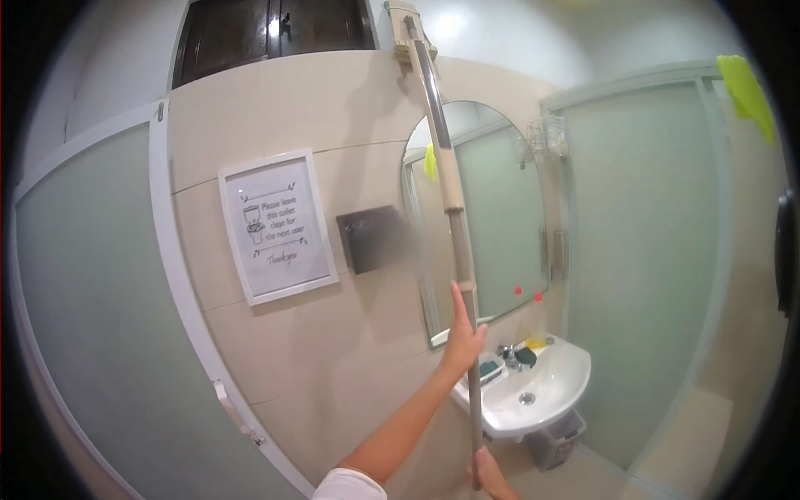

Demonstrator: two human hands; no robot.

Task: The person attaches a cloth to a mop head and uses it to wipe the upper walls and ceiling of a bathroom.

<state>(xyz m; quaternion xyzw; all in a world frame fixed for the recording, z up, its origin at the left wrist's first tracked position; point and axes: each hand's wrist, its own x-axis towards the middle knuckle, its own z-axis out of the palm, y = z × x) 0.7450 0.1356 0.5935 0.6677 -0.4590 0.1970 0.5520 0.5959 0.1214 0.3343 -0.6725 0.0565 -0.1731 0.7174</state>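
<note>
Upright, slightly tilted, the long pole crosses in front of the mirror, its beige head high beside the dark window. The left hand grips the shaft near the sink; the right hand is closed around its lower end.

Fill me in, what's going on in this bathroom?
A person is holding a long metal-and-beige pole upright with both bare hands: left hand higher up, right hand near the bottom. Its flat beige head is up around the top edge of the beige tiled wall; contact is hard to tell. From this view the pole crosses in front of the arched frameless mirror, left of the white ceramic sink.
</note>
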